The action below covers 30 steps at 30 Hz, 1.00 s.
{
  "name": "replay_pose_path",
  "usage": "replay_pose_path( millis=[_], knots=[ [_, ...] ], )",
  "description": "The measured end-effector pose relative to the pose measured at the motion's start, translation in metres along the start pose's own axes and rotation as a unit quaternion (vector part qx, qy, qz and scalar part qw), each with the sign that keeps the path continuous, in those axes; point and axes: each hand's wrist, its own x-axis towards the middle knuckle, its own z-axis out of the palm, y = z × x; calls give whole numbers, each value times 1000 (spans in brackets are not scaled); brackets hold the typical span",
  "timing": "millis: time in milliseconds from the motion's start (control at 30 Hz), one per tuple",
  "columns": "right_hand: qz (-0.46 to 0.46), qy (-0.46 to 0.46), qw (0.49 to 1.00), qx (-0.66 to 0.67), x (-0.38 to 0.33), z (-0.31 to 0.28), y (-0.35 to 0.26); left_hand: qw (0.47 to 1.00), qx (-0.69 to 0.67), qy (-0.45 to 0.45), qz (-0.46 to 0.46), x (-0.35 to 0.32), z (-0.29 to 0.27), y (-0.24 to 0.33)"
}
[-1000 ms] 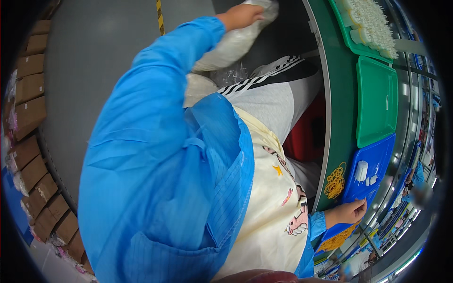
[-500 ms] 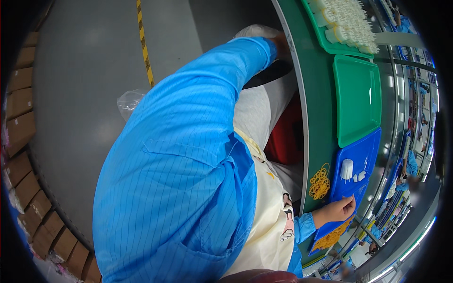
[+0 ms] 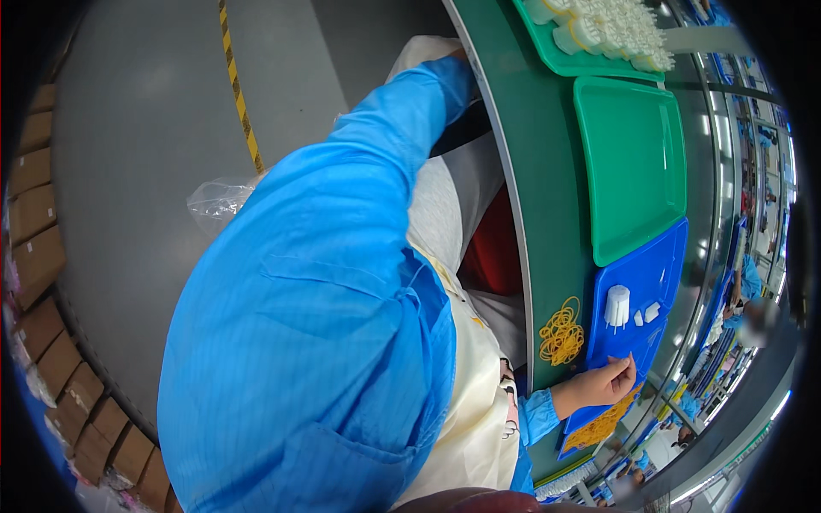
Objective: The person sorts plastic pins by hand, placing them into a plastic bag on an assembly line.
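My right hand hovers at the near end of a blue tray, fingers curled and pressed together; anything between them is too small to make out. Inside that tray stands a white bundle with thin prongs, beside small white pieces. A pile of yellow rubber bands lies on the green bench next to the tray. My left arm, in a blue sleeve, reaches toward the top, and its hand is almost wholly hidden by the cuff and the bench edge.
Beyond the blue tray sits a bare green tray, then another green tray full of white bundles. More orange-yellow bands lie below my right hand. Cardboard boxes line the floor's left side, and a clear plastic bag is behind my arm.
The bench and trays have shifted a little left in view. My right hand keeps its curled shape over the blue tray. Less of my left hand shows at the bench edge.
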Motion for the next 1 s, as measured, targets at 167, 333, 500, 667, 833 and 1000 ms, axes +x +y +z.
replay_pose_path(
  millis=[167, 333, 500, 667, 833, 1000],
  knots=[
    [0, 0, 1000, -1, 0, 3, 0, 999, -21, -33, -26, -14, 8, 6],
    [-5, 5, 1000, 13, 3, 2, 3, 995, -42, -53, -70, -39, 15, 3],
    [0, 6, 1000, 11, 3, 4, 0, 991, -56, -66, -102, -54, 15, -3],
    [-6, 8, 1000, 12, 2, 2, 1, 987, -75, -78, -120, -58, 20, -6],
    [-1, 9, 1000, 9, 1, 2, 2, 984, -96, -82, -126, -44, 23, 0],
    [17, 0, 999, 35, 2, 1, 3, 982, -101, -88, -134, -32, 16, -2]
  ],
)
